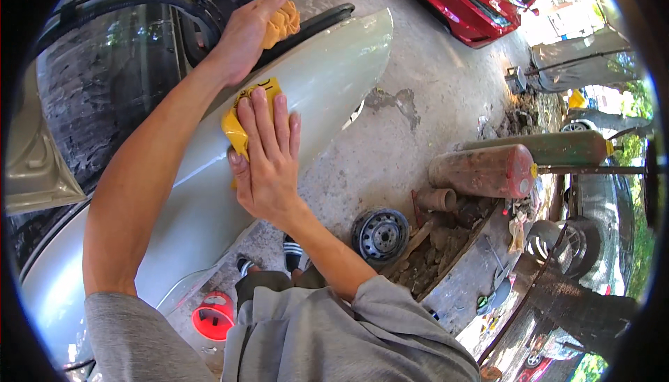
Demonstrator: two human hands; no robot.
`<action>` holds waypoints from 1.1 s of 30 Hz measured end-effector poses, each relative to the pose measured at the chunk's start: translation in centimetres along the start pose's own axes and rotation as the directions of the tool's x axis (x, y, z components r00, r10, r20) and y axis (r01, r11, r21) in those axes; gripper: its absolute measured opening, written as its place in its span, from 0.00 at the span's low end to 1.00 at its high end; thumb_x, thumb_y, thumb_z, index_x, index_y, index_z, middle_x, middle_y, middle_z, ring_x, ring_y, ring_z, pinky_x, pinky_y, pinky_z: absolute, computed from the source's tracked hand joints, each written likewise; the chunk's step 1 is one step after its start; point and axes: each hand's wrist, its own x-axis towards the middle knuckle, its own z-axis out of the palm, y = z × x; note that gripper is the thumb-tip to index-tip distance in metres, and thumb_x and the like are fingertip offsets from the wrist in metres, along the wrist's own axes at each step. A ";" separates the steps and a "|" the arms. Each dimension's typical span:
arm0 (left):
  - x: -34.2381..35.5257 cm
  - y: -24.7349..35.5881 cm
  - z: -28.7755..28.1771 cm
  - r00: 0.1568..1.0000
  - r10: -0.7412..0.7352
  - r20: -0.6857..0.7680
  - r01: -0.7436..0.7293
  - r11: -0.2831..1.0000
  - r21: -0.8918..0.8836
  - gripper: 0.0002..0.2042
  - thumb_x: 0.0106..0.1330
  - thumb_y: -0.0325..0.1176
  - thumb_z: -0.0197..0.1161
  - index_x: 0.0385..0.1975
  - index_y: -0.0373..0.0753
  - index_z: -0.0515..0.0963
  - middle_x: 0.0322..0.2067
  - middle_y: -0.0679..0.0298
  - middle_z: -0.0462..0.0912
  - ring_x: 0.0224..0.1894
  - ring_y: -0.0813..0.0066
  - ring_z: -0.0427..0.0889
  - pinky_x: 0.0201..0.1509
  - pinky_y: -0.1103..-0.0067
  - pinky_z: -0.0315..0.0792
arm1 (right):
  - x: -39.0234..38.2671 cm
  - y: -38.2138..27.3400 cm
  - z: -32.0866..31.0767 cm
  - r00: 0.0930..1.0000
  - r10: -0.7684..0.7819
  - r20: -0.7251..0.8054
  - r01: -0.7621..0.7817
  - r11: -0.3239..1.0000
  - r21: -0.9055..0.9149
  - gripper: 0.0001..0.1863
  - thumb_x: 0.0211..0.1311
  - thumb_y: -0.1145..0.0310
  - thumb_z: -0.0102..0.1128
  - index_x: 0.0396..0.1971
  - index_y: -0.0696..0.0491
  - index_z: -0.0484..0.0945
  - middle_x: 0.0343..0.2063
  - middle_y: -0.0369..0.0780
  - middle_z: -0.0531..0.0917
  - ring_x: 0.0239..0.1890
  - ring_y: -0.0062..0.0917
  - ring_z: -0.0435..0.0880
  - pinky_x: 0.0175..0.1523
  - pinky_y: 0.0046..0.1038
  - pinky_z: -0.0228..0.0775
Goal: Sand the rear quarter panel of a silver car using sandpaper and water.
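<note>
Across the pale silver-green car panel (334, 68), my right hand (268, 155) lies with its fingers stretched over a glossy yellow printed sheet (237, 133), pressing it to the surface. Its thumb rests along the sheet's near edge, and the fingers cover most of the middle. Farther up and to the left, my left hand (240, 40) grips a crumpled orange-yellow cloth (282, 26) beside the dark gap along the panel's edge. Part of this cloth is hidden behind the hand. A whitish streak (201, 169) runs over the panel left of my right hand.
The car's dark windscreen (104, 68) is at left. A red bucket (213, 318) and a steel wheel (380, 234) rest on the concrete floor. Gas cylinders (481, 171) and a debris-filled trough (446, 249) are on the right. A red car (467, 2) stands at the far side.
</note>
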 end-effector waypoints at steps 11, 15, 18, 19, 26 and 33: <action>0.1 0.3 -0.8 0.995 0.006 0.099 -0.006 1.000 -0.002 0.20 0.74 0.49 0.52 0.43 0.35 0.76 0.38 0.64 0.80 0.42 0.78 0.78 0.50 0.80 0.70 | 2.2 1.1 -1.7 0.990 0.063 0.122 -0.050 0.993 -0.111 0.30 0.73 0.59 0.38 0.69 0.62 0.56 0.71 0.52 0.56 0.75 0.51 0.46 0.74 0.56 0.35; 0.2 0.3 -0.3 0.993 -0.012 0.117 0.003 0.997 0.083 0.20 0.75 0.50 0.51 0.44 0.36 0.75 0.39 0.64 0.80 0.45 0.78 0.78 0.53 0.80 0.70 | 11.0 11.2 -2.9 0.963 0.267 -0.032 -0.267 0.937 -0.224 0.32 0.74 0.55 0.34 0.70 0.62 0.54 0.72 0.52 0.54 0.75 0.50 0.44 0.75 0.54 0.31; 0.1 0.0 -1.0 0.993 -0.003 0.115 -0.008 0.995 0.100 0.20 0.75 0.50 0.51 0.43 0.36 0.75 0.40 0.63 0.79 0.45 0.77 0.78 0.54 0.80 0.70 | 7.1 8.4 -2.1 0.946 0.322 -0.040 -0.324 0.938 -0.123 0.34 0.75 0.53 0.30 0.71 0.62 0.52 0.72 0.52 0.53 0.76 0.48 0.44 0.76 0.49 0.30; -0.1 0.3 -1.5 0.994 0.010 0.113 -0.022 0.994 0.103 0.20 0.75 0.50 0.50 0.43 0.36 0.74 0.40 0.62 0.79 0.45 0.77 0.79 0.54 0.80 0.70 | 5.6 6.9 -1.9 0.975 0.222 0.015 -0.219 0.969 -0.116 0.34 0.75 0.52 0.30 0.71 0.61 0.52 0.73 0.52 0.52 0.76 0.47 0.43 0.77 0.48 0.30; 0.3 0.1 -0.5 0.993 -0.006 0.121 -0.005 0.996 0.088 0.19 0.75 0.49 0.51 0.45 0.36 0.73 0.42 0.62 0.78 0.45 0.74 0.80 0.55 0.79 0.72 | 11.8 13.2 -2.6 0.928 0.373 0.023 -0.361 0.911 -0.201 0.37 0.74 0.49 0.29 0.72 0.62 0.49 0.74 0.51 0.48 0.76 0.45 0.41 0.77 0.45 0.27; -0.5 0.9 1.0 0.998 0.042 0.047 -0.044 0.998 0.036 0.18 0.75 0.46 0.53 0.33 0.35 0.76 0.31 0.63 0.79 0.35 0.79 0.75 0.44 0.82 0.68 | 16.6 16.4 -5.1 0.914 0.396 0.095 -0.363 0.897 -0.251 0.36 0.74 0.50 0.27 0.71 0.62 0.51 0.72 0.54 0.52 0.76 0.45 0.42 0.77 0.44 0.30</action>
